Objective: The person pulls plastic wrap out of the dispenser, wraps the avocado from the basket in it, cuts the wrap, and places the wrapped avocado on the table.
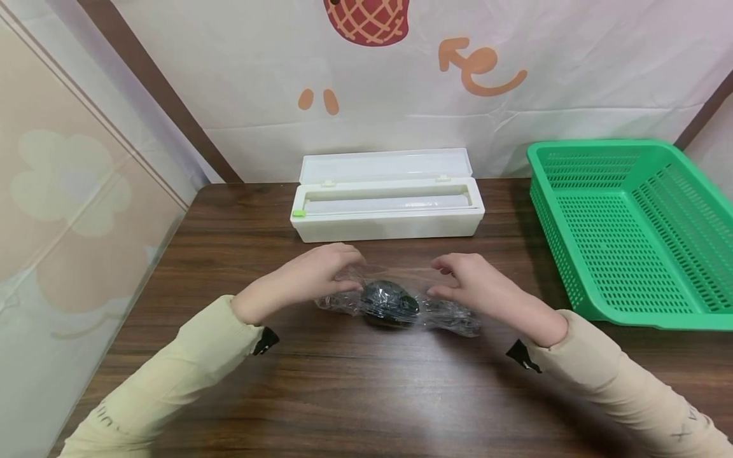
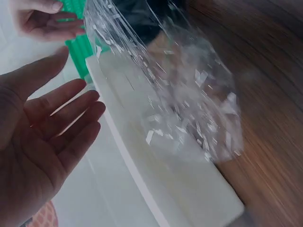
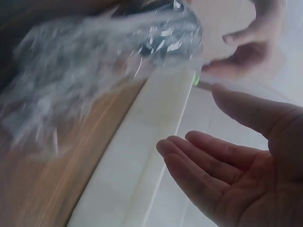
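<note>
A dark green, rounded thing (image 1: pixel 386 302) that looks like an avocado lies on the table, wrapped in clear cling film (image 1: pixel 452 316) whose loose ends spread out to either side. My left hand (image 1: pixel 323 273) hovers by the wrap's left end, thumb and fingers apart. On the other side, my right hand (image 1: pixel 478 280) is held above the right end in a similar pose. In the left wrist view, the left palm and loosely bent fingers (image 2: pixel 71 111) hold nothing. The right wrist view likewise shows bare space between thumb and fingers, with the crinkled film (image 3: pixel 71 75) beyond.
Behind the wrapped thing stands a white cling film box (image 1: pixel 389 226), its lid (image 1: pixel 386 166) raised and a roll inside. A green plastic basket (image 1: pixel 595 299) sits at the right on the dark wooden table (image 1: pixel 366 394). A printed cloth (image 1: pixel 258 83) hangs behind.
</note>
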{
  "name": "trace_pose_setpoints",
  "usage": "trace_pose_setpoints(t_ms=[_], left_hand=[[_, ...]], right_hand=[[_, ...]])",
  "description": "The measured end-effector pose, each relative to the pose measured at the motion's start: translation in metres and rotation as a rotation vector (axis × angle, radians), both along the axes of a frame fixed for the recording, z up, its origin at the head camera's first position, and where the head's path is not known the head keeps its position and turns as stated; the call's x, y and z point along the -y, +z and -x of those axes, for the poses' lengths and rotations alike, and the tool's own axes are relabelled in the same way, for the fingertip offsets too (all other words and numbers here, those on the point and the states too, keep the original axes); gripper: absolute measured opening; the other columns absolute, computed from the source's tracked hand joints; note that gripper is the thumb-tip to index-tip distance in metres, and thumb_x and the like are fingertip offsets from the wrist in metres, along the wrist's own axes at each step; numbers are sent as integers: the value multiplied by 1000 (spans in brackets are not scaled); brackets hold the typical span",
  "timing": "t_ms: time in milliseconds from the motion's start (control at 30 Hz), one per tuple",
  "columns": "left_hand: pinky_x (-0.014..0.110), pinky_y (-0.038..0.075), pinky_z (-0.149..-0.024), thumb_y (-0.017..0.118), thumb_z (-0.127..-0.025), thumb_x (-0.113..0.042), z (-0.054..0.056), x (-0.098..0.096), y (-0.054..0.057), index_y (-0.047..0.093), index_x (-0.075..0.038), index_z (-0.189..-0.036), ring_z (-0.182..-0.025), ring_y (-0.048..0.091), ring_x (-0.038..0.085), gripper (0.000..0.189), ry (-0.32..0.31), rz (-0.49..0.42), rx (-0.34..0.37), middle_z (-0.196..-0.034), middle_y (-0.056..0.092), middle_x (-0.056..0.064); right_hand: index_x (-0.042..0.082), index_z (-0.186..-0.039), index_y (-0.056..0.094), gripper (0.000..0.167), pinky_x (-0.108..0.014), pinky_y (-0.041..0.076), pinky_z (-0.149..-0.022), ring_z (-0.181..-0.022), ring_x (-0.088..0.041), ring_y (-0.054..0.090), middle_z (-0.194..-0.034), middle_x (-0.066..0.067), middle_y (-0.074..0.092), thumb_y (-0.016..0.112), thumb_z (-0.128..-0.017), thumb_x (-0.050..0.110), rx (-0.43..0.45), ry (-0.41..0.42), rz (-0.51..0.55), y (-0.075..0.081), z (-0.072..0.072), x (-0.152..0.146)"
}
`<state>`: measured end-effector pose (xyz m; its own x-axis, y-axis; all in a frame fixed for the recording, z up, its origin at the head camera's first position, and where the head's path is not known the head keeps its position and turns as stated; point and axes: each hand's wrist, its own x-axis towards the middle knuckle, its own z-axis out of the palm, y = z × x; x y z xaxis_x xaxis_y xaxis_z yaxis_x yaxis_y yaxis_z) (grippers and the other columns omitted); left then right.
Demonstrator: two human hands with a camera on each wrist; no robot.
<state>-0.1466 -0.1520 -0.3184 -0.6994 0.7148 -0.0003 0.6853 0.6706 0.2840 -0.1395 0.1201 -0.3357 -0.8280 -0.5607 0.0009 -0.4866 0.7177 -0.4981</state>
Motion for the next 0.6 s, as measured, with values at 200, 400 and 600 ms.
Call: trace_pose_setpoints(t_ms=[200, 400, 600], left_hand=[[32, 46, -88, 68, -82, -26, -1, -20, -2, 58, -4, -116, -98, 58, 18, 42, -95, 27, 55, -113, 60, 6], [31, 45, -91, 70, -80, -25, -3, -31, -7, 58, -3, -117, -105, 57, 17, 45, -155, 50, 88, -114, 61, 7], [32, 45, -92, 73, -77, -26, -4, -34, -13, 57, -4, -119, -107, 56, 18, 50, -160, 63, 113, -117, 60, 8]], right_hand=[[-4, -116, 57, 49, -41, 48, -84, -100, -29, 59, -109, -17, 63, 71, -79, 25, -15, 61, 3, -6, -6, 14], [-5, -120, 54, 53, -38, 49, -83, -100, -25, 60, -111, -16, 63, 70, -80, 26, -32, 139, 22, -15, -11, 24], [-3, -111, 57, 45, -36, 51, -74, -87, -22, 63, -99, -12, 65, 70, -80, 26, -73, 181, 23, -22, -15, 31]])
